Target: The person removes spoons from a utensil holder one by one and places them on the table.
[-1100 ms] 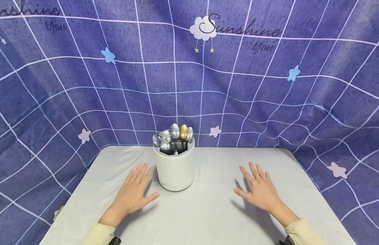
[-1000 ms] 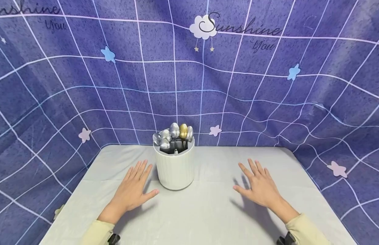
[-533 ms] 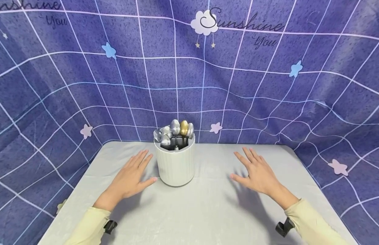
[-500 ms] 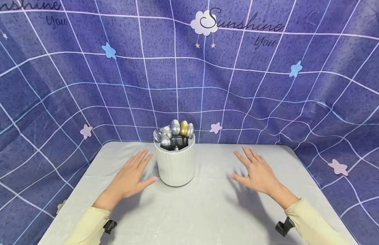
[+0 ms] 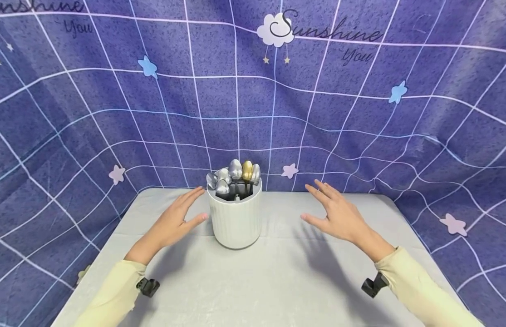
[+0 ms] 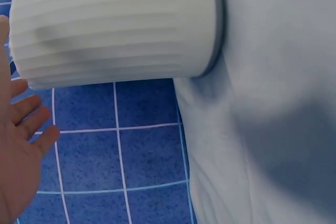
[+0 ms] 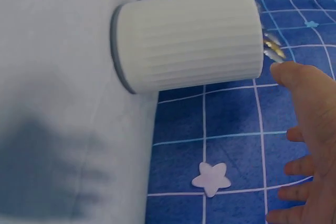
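A white ribbed utensil holder (image 5: 236,225) stands upright on the table. Out of its top poke several silver spoons (image 5: 235,169) and one gold spoon (image 5: 247,170), bowls up. My left hand (image 5: 173,222) hovers just left of the holder, fingers extended and thumb apart, holding nothing. Farther off on the other side, my right hand (image 5: 338,215) is raised above the table with its fingers spread and nothing in them. The left wrist view shows the holder's ribbed side (image 6: 115,30) close to the left fingers. Spoon handles are mostly hidden inside the holder.
A pale grey cloth covers the table (image 5: 269,281). Behind and beside it hangs a purple-blue curtain (image 5: 253,100) with grid lines and stars. Black wrist cameras sit on the left sleeve (image 5: 114,290) and the right sleeve (image 5: 420,286).
Both hands have risen and moved forward and inward, nearer the holder. The view has tilted slightly. The holder and spoons stay in place on the table.
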The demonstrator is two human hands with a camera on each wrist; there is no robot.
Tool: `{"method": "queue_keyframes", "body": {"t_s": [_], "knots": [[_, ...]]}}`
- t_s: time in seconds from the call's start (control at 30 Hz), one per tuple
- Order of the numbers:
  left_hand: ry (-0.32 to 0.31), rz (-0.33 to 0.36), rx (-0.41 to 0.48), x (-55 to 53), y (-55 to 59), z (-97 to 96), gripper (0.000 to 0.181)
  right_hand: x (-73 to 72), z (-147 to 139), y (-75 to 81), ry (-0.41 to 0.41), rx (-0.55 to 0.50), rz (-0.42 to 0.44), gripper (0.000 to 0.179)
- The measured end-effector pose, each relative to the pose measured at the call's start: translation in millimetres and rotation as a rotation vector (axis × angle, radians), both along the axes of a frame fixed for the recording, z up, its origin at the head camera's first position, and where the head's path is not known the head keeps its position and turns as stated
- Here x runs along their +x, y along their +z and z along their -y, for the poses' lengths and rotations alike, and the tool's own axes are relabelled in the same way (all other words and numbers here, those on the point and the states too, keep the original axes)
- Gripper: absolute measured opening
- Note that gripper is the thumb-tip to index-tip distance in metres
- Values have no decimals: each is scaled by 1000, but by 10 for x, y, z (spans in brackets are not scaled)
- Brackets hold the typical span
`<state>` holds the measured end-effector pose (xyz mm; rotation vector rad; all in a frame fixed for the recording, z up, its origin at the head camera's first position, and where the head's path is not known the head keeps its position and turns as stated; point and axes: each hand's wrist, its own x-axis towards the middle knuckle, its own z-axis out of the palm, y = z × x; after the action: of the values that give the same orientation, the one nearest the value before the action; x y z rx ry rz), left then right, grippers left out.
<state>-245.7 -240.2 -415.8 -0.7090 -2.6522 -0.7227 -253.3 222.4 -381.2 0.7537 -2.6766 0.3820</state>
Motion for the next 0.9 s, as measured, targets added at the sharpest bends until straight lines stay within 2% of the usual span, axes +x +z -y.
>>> {"method": "queue_keyframes", "body": {"t_s": [0.23,0.43,0.53,0.73,0.9], "knots": [[-30,61,238,-116,91,-60,65,-81,126,177,48,-37,-28,82],[-75,116,431,-197,85,-111,60,-144,251,247,52,-90,11,77],[-99,140,521,-241,69,-155,59,-196,314,274,83,-147,26,74],[-99,161,625,-308,38,-244,58,-319,459,368,168,-326,90,66],[-66,167,648,-345,40,-308,61,-433,610,441,217,-485,156,58]]}}
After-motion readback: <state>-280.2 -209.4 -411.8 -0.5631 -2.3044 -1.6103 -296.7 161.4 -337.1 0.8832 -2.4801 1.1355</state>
